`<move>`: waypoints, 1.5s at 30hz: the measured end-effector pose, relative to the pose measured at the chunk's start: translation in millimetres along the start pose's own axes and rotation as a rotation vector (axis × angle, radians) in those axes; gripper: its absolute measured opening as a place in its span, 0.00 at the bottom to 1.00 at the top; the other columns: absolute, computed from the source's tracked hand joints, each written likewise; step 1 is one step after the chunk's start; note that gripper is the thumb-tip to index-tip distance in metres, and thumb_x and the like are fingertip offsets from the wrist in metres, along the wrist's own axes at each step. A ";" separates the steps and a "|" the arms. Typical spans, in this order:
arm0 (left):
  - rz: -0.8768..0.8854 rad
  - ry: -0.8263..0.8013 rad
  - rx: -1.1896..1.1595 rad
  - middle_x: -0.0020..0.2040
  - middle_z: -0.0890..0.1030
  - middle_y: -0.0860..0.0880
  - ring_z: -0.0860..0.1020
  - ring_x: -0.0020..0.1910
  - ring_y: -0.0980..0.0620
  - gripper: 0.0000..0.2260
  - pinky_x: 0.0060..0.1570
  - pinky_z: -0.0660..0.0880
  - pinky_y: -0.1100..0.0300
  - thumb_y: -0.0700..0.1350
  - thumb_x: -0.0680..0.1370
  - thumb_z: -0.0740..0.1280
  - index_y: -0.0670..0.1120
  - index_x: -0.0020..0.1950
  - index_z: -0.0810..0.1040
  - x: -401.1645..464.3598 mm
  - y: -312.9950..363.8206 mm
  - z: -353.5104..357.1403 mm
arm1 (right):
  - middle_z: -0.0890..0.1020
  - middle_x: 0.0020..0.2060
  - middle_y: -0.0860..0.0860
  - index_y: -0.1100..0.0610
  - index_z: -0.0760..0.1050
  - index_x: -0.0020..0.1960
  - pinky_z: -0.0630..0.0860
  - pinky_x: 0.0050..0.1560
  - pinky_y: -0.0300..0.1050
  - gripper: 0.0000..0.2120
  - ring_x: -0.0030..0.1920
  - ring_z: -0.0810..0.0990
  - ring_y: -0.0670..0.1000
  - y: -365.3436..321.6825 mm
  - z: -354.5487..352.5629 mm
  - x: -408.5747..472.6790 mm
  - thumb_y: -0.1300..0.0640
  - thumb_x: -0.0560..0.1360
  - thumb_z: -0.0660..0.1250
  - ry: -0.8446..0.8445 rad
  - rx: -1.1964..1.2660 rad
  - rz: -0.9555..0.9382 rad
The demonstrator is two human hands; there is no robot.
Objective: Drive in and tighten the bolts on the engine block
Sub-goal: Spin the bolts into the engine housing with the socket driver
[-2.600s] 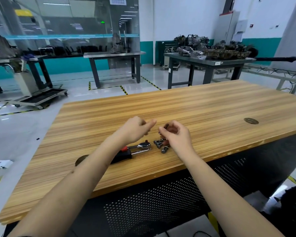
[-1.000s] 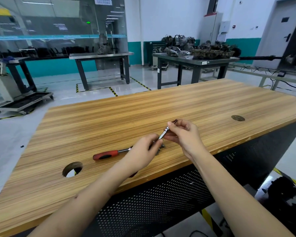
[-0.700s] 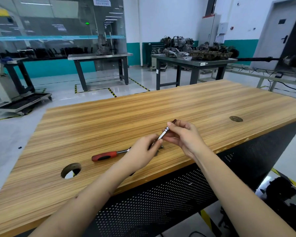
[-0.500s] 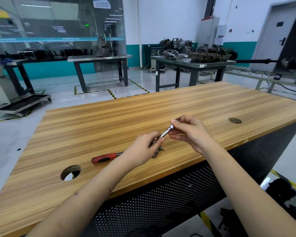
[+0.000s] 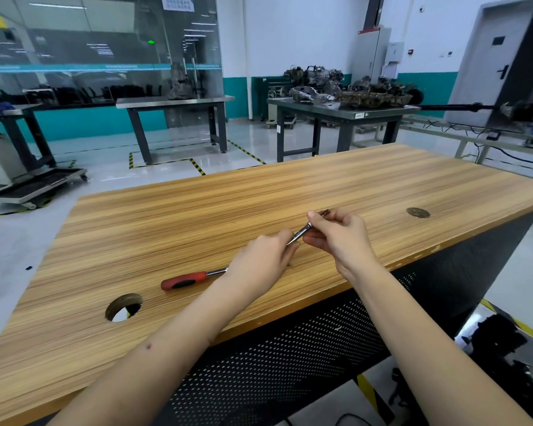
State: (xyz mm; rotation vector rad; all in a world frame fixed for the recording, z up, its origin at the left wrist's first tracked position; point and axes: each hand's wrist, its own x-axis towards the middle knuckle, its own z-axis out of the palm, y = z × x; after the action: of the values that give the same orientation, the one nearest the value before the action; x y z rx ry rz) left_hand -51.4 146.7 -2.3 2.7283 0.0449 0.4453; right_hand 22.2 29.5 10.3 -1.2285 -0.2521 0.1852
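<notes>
A: So where's the slim silver metal extension bar [image 5: 300,232]?

B: Above the wooden desk's [image 5: 290,186] near edge, pinched by both the left hand [image 5: 259,261] and right hand [image 5: 340,233].

A: Any readable writing?

B: None; the red-and-black-handled ratchet [image 5: 186,279] lies left.

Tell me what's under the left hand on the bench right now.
The left hand covers the head end of the red-handled ratchet; only its handle and a bit of shaft show. Its grip holds a slim metal rod with the right hand. Anything else beneath is hidden.
</notes>
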 end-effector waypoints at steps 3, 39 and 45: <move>0.031 0.006 -0.073 0.41 0.77 0.41 0.75 0.42 0.37 0.11 0.42 0.74 0.48 0.49 0.81 0.56 0.42 0.51 0.70 0.3 -0.3 3.6 | 0.77 0.24 0.52 0.60 0.68 0.32 0.79 0.28 0.37 0.14 0.24 0.78 0.45 -2.0 -1.0 0.7 0.66 0.73 0.67 0.001 0.014 0.025; -0.352 -0.203 -1.629 0.30 0.72 0.49 0.68 0.20 0.55 0.14 0.17 0.65 0.69 0.50 0.80 0.54 0.44 0.38 0.68 22.2 12.7 -0.4 | 0.69 0.28 0.50 0.56 0.73 0.35 0.67 0.17 0.35 0.13 0.17 0.69 0.45 14.9 20.5 -6.9 0.52 0.77 0.63 -0.073 0.102 0.307; -0.519 -0.079 -1.719 0.45 0.79 0.45 0.76 0.46 0.48 0.16 0.49 0.72 0.53 0.51 0.80 0.56 0.45 0.39 0.77 28.6 8.9 -4.2 | 0.80 0.34 0.50 0.54 0.72 0.41 0.73 0.41 0.44 0.12 0.38 0.77 0.50 12.0 12.1 0.1 0.50 0.79 0.59 0.194 0.234 0.070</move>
State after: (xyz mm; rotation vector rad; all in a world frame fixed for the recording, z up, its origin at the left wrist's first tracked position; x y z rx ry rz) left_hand -25.8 142.6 13.3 0.9700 0.2174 0.0724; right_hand 18.7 44.4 2.7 -1.0147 -0.0177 0.1503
